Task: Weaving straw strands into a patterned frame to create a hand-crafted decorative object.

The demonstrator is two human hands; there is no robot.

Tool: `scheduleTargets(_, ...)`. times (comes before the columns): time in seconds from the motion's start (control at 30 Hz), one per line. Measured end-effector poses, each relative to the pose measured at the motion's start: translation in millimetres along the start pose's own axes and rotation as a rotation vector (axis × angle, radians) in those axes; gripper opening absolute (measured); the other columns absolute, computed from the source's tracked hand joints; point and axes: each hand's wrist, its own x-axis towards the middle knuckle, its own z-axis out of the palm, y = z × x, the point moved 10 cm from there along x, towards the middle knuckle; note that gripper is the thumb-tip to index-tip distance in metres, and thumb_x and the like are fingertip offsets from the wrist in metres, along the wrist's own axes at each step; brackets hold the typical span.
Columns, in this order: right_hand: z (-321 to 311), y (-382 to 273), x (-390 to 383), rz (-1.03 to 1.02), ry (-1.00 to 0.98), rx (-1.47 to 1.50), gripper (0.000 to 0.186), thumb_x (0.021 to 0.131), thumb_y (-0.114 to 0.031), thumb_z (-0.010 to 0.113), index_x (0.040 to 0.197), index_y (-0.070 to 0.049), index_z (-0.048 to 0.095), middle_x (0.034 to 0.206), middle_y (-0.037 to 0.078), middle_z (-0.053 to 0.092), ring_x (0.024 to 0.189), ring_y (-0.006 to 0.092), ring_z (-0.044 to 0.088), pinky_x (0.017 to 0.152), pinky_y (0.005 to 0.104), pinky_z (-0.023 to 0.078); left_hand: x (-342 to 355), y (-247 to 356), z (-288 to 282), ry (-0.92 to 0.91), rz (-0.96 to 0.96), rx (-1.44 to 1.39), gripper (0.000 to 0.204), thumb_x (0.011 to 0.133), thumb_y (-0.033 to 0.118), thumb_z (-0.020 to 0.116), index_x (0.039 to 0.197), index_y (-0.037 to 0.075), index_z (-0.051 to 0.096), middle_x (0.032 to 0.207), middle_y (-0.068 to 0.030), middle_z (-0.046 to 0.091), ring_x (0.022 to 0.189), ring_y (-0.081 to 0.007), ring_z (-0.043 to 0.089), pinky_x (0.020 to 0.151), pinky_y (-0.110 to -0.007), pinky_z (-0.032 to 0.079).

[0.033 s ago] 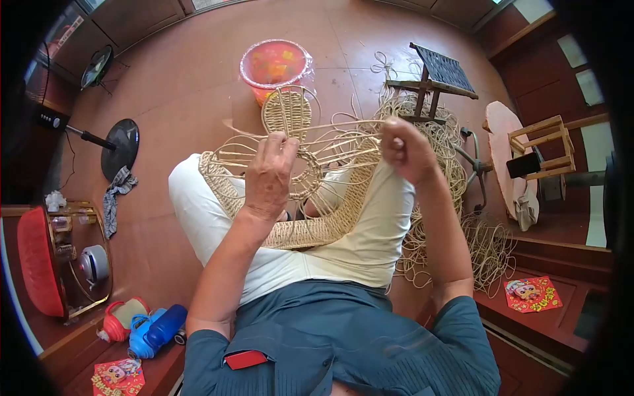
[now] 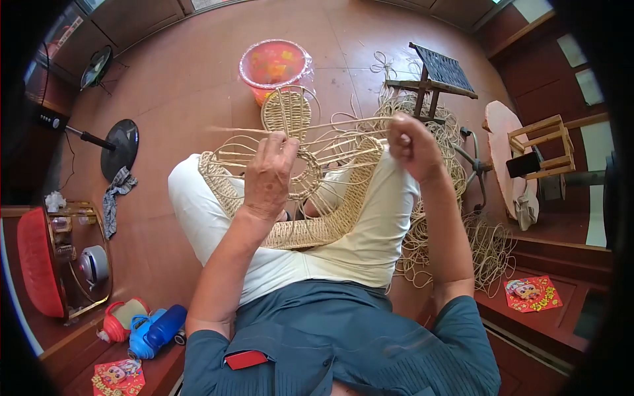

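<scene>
A round woven straw-coloured piece (image 2: 284,234) lies across my lap, with a woven outer band, a small ring in its middle and loose loops of cord between. My left hand (image 2: 269,165) is closed at the left side of the middle ring, its fingers pinching cord there. My right hand (image 2: 411,142), in a fist over my right knee, grips a cord (image 2: 350,123) that runs taut across to my left hand. An oval woven section (image 2: 286,113) sticks out at the far side. My left hand covers part of the ring.
Heaps of loose cord (image 2: 485,247) lie on the floor at the right, beside a low folding stool (image 2: 429,86). Beyond the weaving stands a red bucket (image 2: 254,82) with a plastic liner. A fan base (image 2: 122,148) and several bottles (image 2: 155,330) are at the left.
My right hand has moved slightly to the right with the cord. A cord end now sticks out further left beyond my left hand, which has stayed in place.
</scene>
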Motion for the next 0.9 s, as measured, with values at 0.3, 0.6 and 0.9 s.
scheduleTargets(0.3, -13.6, -66.7, 17.6, -0.199, -0.003, 0.264, 0.023, 0.116, -0.027, 0.054, 0.106, -0.008, 0.063, 0.078, -0.005, 0.046, 0.063, 0.0079, 0.043, 0.054, 0.0247, 0.038, 2.5, 5.7, 10.0, -0.031, 0.067, -0.064, 0.020, 0.094, 0.000, 0.065, 0.113, 0.009, 0.069, 0.108, -0.0100, 0.066, 0.102, -0.0307, 0.069, 0.087, -0.042, 0.058)
scheduleTargets(0.6, 36.7, -151.1, 37.6, -0.496, -0.168, 0.408, 0.048, 0.115, -0.028, 0.061, 0.154, -0.001, 0.056, 0.126, 0.006, 0.076, 0.086, 0.0105, 0.061, 0.074, 0.0244, 0.050, 16.2, -15.3, 17.7, 0.047, -0.176, -0.222, 0.008, 0.100, 0.009, 0.072, 0.105, 0.007, 0.068, 0.100, -0.0127, 0.066, 0.089, -0.0358, 0.070, 0.078, -0.047, 0.056)
scheduleTargets(0.9, 96.8, -15.5, 26.5, -0.354, 0.110, -0.875, 0.049, 0.105, -0.016, 0.070, 0.153, -0.007, 0.061, 0.121, 0.015, 0.080, 0.080, 0.0157, 0.073, 0.073, 0.0313, 0.062, 13.9, -4.3, 21.3, 0.027, -0.162, -0.194, 0.006, 0.103, 0.008, 0.066, 0.105, 0.003, 0.066, 0.105, -0.0168, 0.062, 0.093, -0.0382, 0.068, 0.082, -0.049, 0.056)
